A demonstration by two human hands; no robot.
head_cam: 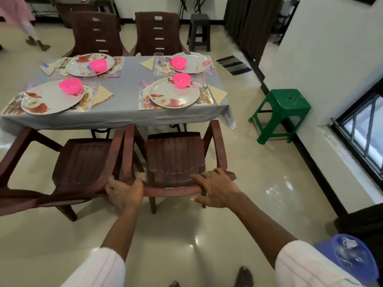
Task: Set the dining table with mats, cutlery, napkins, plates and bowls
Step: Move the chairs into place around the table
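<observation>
The dining table point(124, 114) under a grey cloth carries several floral mats, each with a flowered plate point(173, 92) and a pink bowl point(181, 80). Folded tan napkins point(217, 93) and cutlery point(204, 93) lie beside the plates, and clear glasses stand near the far settings. A brown plastic chair point(176, 160) stands at the table's near right side. My left hand point(124, 193) grips the left end of its backrest. My right hand point(215, 188) holds the right end, fingers over the top rail and thumb below.
A second brown chair point(83, 164) stands touching the first on its left. Two more chairs point(157, 32) face the far side. A green stool point(281, 112) sits by the right wall, a dark stool point(200, 31) farther back, a blue bucket point(352, 257) at lower right. A person walks at top left.
</observation>
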